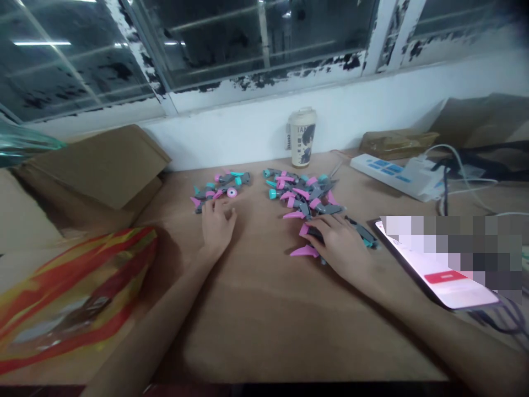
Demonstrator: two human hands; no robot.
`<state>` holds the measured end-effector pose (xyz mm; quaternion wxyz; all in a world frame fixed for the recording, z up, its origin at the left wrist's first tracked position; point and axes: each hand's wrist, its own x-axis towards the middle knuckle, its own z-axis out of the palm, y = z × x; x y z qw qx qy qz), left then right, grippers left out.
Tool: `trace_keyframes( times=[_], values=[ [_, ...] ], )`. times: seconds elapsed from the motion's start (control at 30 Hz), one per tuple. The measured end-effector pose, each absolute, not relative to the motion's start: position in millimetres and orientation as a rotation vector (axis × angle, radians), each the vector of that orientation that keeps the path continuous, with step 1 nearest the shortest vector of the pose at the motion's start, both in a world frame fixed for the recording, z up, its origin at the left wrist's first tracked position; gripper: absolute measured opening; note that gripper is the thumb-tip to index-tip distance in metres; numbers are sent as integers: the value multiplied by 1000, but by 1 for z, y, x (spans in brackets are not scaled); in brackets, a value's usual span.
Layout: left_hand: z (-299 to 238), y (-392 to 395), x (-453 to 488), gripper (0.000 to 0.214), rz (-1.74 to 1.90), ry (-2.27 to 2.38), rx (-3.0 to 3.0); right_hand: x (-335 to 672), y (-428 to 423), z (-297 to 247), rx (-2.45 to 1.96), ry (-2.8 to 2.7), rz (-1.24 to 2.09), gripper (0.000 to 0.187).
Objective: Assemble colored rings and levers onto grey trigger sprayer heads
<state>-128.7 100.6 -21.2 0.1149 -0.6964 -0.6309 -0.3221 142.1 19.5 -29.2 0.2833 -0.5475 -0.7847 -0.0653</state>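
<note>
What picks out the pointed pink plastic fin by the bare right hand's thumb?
On the brown table, find the bare right hand. The fin juts out on its left, tip pointing left. Of the pink fins in view, it lies nearest the table's front edge.

Right-hand cluster of parts [316, 191]: grey bodies with pink and teal pieces (the same three colours recur in the smaller left-hand cluster of parts [232, 193]). Nearer, on the right, a dark part [312, 232] shows a pink end. Table [248, 320]: brown. Far wall [231, 127]: white. Far cup [303, 135]: cream, with dark lettering and print. Power strip [384, 173], right: white with blue patches. Phone [413, 259], right: pale pink screen, red bar. Bag [124, 248], near left: red and yellow stripes.
</note>
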Motion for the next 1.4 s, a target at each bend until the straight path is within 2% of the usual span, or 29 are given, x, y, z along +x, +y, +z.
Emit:
trace_keyframes(
  times=[0.3,0.47,0.63,0.73,0.87,1.0,1.2,1.4],
  values=[
    [-25,167,-111,37,-739,-1926,-1932,150,33,-33,-1506,-2021,-241,19],
    [-21,173,-113,25,-855,-1893,-1963,149,32,-31,-1472,-2001,-237,21],
    [-17,131,-101,24,-1070,-1671,-2095,145,27,-23,-1333,-1950,-136,21],
    [-20,82,-81,29,-1161,-1546,-2192,141,19,-16,-1200,-1895,126,20],
    [-23,19,-53,38,-1435,-1263,-2452,135,10,-13,-1107,-1672,697,38],
    [-18,-7,-40,39,-1606,-1153,-2576,130,8,-12,-1012,-1460,1142,29],
    [-11,-4,-43,20,-1444,-974,-2630,125,11,-15,-857,-1257,1502,26],
    [-11,0,-50,26,-1322,-891,-2643,124,10,-21,-740,-1049,1758,18]
  ],
)
